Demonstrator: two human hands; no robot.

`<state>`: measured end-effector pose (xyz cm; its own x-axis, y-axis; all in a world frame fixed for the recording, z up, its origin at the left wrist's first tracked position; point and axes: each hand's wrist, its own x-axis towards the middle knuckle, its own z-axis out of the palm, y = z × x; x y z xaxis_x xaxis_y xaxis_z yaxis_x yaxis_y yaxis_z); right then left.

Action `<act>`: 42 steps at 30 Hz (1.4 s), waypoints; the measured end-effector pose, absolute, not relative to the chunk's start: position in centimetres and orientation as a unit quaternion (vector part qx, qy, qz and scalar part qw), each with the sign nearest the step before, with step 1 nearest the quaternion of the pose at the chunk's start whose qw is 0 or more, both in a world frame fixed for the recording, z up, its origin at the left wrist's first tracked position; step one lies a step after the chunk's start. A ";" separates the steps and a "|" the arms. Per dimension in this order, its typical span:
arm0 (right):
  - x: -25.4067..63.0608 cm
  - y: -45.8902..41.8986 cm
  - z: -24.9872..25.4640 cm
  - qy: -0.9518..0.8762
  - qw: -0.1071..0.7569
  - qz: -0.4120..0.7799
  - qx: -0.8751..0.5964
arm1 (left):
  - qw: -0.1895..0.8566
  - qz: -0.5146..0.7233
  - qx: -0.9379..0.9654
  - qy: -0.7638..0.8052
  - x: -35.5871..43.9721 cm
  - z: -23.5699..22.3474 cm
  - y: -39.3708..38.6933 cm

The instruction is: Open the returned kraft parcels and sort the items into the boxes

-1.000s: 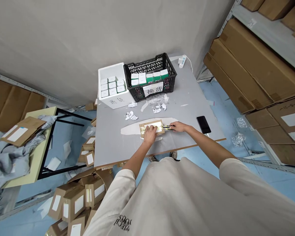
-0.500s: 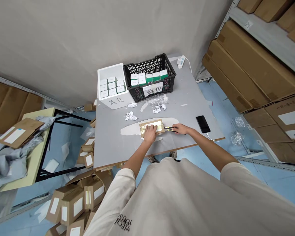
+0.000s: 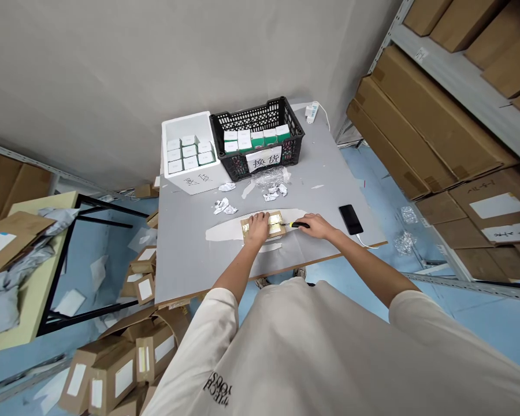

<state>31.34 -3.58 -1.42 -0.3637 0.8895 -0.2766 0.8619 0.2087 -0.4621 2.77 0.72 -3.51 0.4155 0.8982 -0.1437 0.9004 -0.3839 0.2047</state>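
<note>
A small cardboard box (image 3: pixel 277 228) with yellowish tape and a white label lies near the table's front edge. Across its left part rests my left hand (image 3: pixel 257 227), the fingers reaching its far side and gripping it. My right hand (image 3: pixel 316 225) is closed round the handle of a black-and-yellow utility knife (image 3: pixel 298 225). The knife points left, its front end over the box's taped top; the blade tip is too small to make out. Beneath the box spreads a pale, worn patch (image 3: pixel 223 230) of the tabletop.
A white foam box (image 3: pixel 201 180) and a black plastic crate (image 3: pixel 294 144), both holding small white-and-green boxes, stand at the back. Crumpled paper (image 3: pixel 224 206) and bubble wrap (image 3: pixel 274 177) lie before them. A phone (image 3: pixel 351 219) is at right. Parcels (image 3: pixel 123 375) crowd the floor at left.
The knife has moved left, its front end now over the box top. My left hand stays on the box. The whole view has shifted slightly.
</note>
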 end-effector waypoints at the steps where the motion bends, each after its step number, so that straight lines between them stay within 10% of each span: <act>1: 31.3 -3.5 -1.5 -0.781 0.022 0.271 -0.562 | 0.127 -0.005 0.834 0.538 2.7 -3.7 0.7; 19: 33.3 -3.4 -4.9 -0.715 0.168 0.181 -0.654 | 0.105 0.043 0.838 0.534 2.3 -7.0 -1.0; 42: 22.4 2.2 -5.5 -0.684 0.178 0.402 -0.582 | 0.231 0.121 0.639 0.723 -3.0 -4.9 -3.3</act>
